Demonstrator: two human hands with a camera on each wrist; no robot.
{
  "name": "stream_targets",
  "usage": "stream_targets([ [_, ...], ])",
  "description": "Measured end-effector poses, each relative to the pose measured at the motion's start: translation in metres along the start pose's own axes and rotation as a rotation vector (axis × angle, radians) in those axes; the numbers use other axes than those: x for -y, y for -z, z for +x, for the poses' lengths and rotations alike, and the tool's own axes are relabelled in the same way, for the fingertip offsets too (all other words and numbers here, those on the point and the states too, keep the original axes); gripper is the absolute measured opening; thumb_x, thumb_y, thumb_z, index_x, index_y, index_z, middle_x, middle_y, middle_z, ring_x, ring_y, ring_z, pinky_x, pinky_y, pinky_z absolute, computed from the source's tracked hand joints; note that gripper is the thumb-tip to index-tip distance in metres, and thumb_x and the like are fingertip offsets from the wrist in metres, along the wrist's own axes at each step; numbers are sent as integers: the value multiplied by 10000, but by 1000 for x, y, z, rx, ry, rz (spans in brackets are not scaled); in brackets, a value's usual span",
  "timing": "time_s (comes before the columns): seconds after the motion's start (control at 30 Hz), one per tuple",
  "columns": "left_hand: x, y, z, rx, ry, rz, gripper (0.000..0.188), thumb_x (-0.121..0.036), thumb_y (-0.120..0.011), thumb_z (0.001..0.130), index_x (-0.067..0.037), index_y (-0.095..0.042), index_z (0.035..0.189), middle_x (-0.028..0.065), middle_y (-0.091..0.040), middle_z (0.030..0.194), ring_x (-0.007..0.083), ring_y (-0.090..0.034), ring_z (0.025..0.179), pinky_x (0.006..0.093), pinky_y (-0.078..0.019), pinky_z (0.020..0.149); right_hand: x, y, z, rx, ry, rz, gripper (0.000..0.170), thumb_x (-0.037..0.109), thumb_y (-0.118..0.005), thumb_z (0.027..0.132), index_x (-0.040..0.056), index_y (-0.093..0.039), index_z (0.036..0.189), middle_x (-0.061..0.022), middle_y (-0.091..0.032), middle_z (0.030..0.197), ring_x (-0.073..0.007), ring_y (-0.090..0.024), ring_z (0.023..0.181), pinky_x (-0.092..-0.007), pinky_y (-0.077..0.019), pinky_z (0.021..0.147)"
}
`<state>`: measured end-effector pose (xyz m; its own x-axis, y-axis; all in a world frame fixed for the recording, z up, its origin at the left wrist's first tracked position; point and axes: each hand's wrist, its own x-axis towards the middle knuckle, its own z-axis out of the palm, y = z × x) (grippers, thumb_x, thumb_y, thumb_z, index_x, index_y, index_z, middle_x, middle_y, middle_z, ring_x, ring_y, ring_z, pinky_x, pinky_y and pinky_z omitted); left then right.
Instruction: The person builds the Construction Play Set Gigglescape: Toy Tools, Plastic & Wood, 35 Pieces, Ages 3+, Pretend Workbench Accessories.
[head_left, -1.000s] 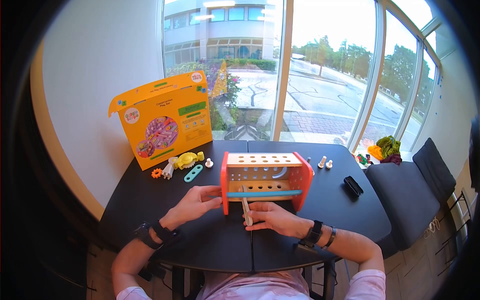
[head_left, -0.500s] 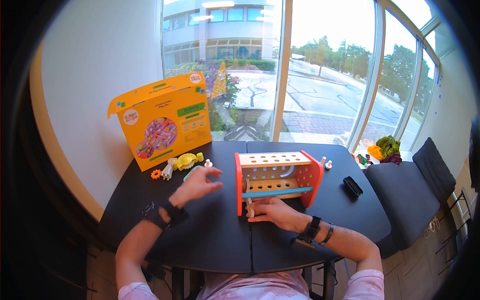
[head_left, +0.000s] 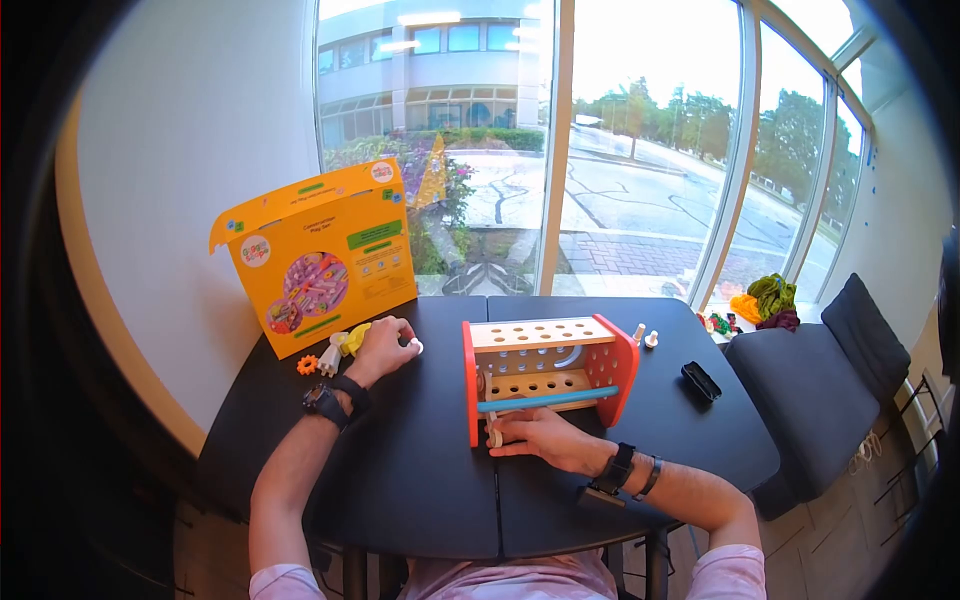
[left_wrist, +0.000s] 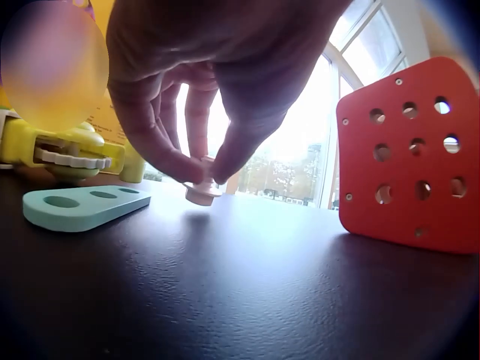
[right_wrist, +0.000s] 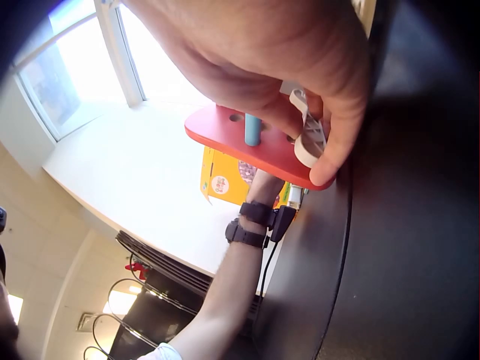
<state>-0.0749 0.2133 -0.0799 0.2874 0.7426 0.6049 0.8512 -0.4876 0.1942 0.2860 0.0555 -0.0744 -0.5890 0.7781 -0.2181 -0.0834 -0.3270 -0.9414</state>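
The left hand pinches what seems a pale bolt; the right hand grips a whitish tool.

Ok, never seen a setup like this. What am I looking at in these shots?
No robot: a person works bare-handed. The wide picture comes from a camera on the head, looking forward and down; the two close-ups come from cameras on the wrists, each facing that hand's work.

The left hand pinches a small pale peg. The right hand holds a pale toy piece by the toy bench, which has red ends with holes.

Also on the black table: a yellow box, an orange gear, a teal strip with holes and a small black case.
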Motion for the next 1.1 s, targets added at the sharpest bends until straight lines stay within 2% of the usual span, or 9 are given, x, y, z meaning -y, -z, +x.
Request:
stream_targets([
  [0.1,-41,25,-1,143,231,-392,244,-250,-874,835,-40,-786,922,149,-796,933,259,-794,792,373,-622,751,1,-1,-2,-3,14,12,266,150,-652,1123,2,-669,1343,-89,-705,1250,-206,-718,1164,-429,-628,1094],
  [0.2,-60,26,-15,254,163,-490,252,-240,-896,836,-35,-805,952,129,-816,900,252,-799,800,348,-619,762,3,-5,-4,-11,19,7,288,166,-659,1124,10,-669,1366,-86,-706,1271,-208,-712,1185,-430,-627,1092],
  [0.3,-86,32,-27,370,148,-477,242,-175,-929,852,-40,-821,1022,85,-818,913,176,-789,827,316,-620,785,3,-7,-2,-11,4,-5,297,179,-663,1126,20,-668,1376,-85,-701,1300,-210,-703,1207,-426,-626,1088],
  [0.43,-107,28,-32,330,98,-411,309,-215,-944,844,-38,-847,1078,131,-826,898,199,-801,811,328,-628,784,4,-8,-4,-9,8,-30,307,181,-666,1122,18,-657,1382,-86,-695,1309,-212,-699,1215,-426,-623,1094],
  [0.53,-120,32,-29,284,139,-368,265,-187,-929,835,-63,-873,1062,171,-826,926,296,-816,855,379,-648,820,8,-13,-8,-1,7,-41,307,180,-669,1118,19,-652,1378,-86,-693,1307,-210,-703,1205,-425,-622,1096],
  [0.73,-126,30,-25,293,126,-319,316,-185,-933,824,-47,-864,1099,172,-829,938,273,-824,871,367,-651,825,3,-11,-5,-8,39,-31,296,159,-657,1113,5,-650,1365,-91,-694,1292,-198,-710,1181,-415,-628,1081],
  [0.83,-121,28,-28,322,211,-509,375,-147,-929,820,-21,-838,1162,150,-836,955,238,-826,893,355,-652,841,5,-17,-6,-30,55,-24,304,156,-660,1108,-9,-649,1363,-92,-697,1282,-197,-712,1177,-403,-625,1083],
  [1.0,-115,26,-26,359,221,-571,465,-72,-918,813,-7,-789,1255,137,-838,1068,216,-822,957,348,-653,881,4,-15,-5,-9,86,-10,333,153,-700,1094,7,-645,1388,-91,-703,1311,-171,-713,1196,-348,-635,1046],
  [1.1,-113,27,-26,376,209,-585,467,-55,-910,817,-14,-780,1263,127,-835,1127,216,-821,980,347,-652,900,2,-18,-6,-21,119,5,310,146,-725,1073,-1,-676,1342,-85,-726,1259,-166,-724,1169,-328,-627,1046],
])
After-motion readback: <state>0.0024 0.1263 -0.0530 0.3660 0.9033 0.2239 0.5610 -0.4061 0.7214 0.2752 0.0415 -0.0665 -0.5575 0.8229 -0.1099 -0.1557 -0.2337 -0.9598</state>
